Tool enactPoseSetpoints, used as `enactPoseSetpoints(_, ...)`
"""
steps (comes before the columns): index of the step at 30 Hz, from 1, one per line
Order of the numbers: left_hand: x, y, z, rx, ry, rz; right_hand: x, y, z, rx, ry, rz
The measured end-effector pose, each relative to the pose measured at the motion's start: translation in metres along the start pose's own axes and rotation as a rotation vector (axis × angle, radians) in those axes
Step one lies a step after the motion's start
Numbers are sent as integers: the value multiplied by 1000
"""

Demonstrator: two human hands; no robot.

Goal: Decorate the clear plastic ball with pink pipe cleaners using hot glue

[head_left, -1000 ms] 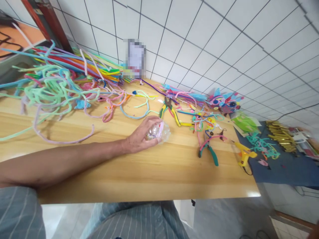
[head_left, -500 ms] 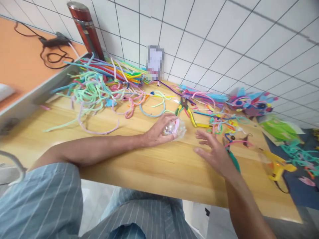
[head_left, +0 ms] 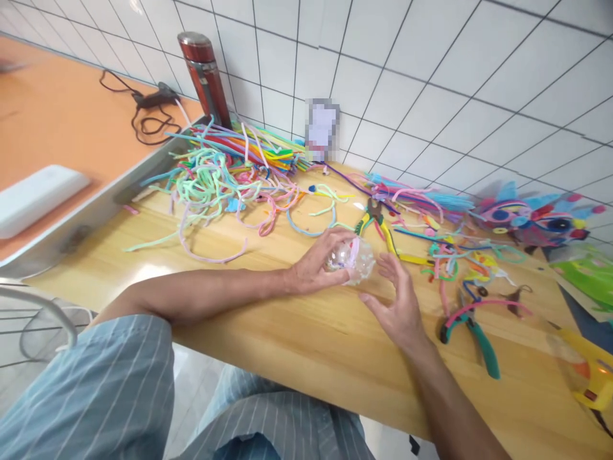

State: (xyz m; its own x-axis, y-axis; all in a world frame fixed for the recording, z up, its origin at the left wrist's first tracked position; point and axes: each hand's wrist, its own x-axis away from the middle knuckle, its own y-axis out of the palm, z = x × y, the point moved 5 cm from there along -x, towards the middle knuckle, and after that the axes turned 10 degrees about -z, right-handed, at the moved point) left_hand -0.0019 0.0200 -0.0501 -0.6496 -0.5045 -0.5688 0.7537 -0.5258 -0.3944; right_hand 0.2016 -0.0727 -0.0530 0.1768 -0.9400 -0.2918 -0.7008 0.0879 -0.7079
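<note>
A clear plastic ball (head_left: 361,260) with small coloured bits and a pale purple strip rests low over the wooden table, and my left hand (head_left: 318,263) is wrapped round its left side. Close by on the right is my right hand (head_left: 395,297), fingers spread and curved toward the ball, holding nothing; whether a fingertip touches it I cannot tell. Just behind the ball lie yellow-and-green pliers (head_left: 375,220), handles apart. Teal-handled cutters (head_left: 479,332) lie to the right of my right hand, with a pink pipe cleaner (head_left: 498,305) across them.
Tangled green pipe cleaners (head_left: 204,182) and a colourful bundle (head_left: 258,147) fill the back left, near a red thermos (head_left: 205,80). A phone (head_left: 322,130) leans on the tiled wall. Pipe-cleaner figures (head_left: 531,217) stand back right; a yellow glue gun (head_left: 594,377) lies at the right edge.
My right hand has come leftward, closer to the ball. My left hand keeps its hold. The view has shifted, so the table's things appear farther right.
</note>
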Motion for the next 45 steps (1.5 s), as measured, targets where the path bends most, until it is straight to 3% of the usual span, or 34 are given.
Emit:
enactPoseSetpoints(7,3,5,4,44,-107,-20,7,7,6,-18,-4,-20)
enactPoseSetpoints(13,6,8,5,64,-119,-29,8,3,13,-68,24,-5)
enactPoseSetpoints(19,7,7,4,65,-106,23,7,0,16,-70,32,38)
enactPoseSetpoints(37,3,3,-2,-33,-72,-57,3,17,-1,-38,-42,-4)
enactPoseSetpoints(45,2,3,-5,-45,3,-32,3,26,-4,-15,-63,-26)
